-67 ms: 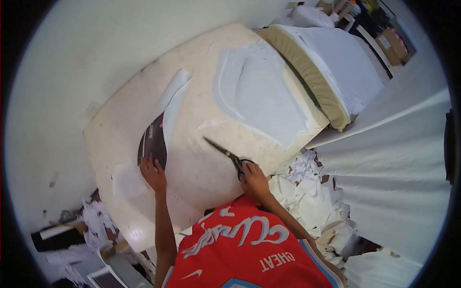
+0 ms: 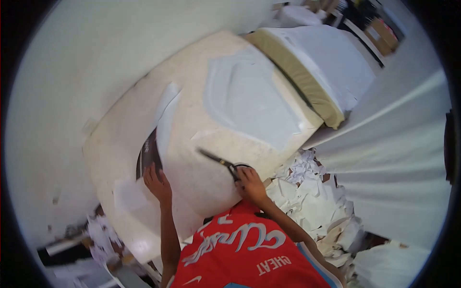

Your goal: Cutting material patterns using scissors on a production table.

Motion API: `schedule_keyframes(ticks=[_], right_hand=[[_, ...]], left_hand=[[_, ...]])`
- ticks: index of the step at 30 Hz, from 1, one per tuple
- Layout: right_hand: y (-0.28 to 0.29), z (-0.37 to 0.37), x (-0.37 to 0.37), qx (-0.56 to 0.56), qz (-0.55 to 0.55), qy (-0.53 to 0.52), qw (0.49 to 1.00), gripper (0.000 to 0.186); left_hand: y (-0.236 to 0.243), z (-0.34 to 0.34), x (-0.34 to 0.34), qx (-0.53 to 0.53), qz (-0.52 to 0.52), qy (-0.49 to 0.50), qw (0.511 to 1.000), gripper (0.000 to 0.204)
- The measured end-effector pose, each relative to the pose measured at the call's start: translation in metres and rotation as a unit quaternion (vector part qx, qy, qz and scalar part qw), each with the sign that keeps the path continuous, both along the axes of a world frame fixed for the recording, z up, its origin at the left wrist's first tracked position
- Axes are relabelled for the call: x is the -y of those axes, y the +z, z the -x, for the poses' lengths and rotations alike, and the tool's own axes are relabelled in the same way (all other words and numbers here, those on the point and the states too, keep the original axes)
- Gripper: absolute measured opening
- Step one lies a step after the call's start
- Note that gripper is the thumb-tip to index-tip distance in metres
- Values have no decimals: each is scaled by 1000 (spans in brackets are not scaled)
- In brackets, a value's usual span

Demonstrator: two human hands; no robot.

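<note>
Centre frame: right hand grips black scissors; left hand, fingers spread, presses dark sheet on cream table.

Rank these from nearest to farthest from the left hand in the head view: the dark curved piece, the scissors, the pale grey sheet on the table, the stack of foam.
1. Dark curved piece: touching the left hand, just above it.
2. Scissors: to the right, in the right hand.
3. Pale grey sheet: up and right, mid-table.
4. Stack of foam: far upper right, past the table's end.

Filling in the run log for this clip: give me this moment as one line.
left hand: flat on dark curved piece | right hand: holds black scissors, blades over cream table | white scraps at right
</note>
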State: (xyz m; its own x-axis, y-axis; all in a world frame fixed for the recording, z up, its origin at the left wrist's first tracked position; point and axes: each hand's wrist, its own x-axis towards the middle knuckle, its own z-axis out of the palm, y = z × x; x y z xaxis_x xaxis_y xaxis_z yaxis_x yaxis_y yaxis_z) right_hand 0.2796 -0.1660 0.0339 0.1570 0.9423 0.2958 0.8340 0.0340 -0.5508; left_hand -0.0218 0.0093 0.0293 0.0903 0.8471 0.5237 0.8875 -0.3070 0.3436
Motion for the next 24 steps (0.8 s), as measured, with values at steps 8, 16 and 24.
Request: schedule_keyframes(ticks=[8,16,24], right_hand=[[-54,-25,-3,-70,-34,-3,997,55],[-130,88,24,-68,-222,-220,948,58],[-269,-71,361,-339,17,-533,775,82]], left_hand=[[102,-249,93,48,213,-500,838,23],[-111,-582,275,-286,335,-783,440,32],[-529,-673,371,-523,297,-709,368,118]])
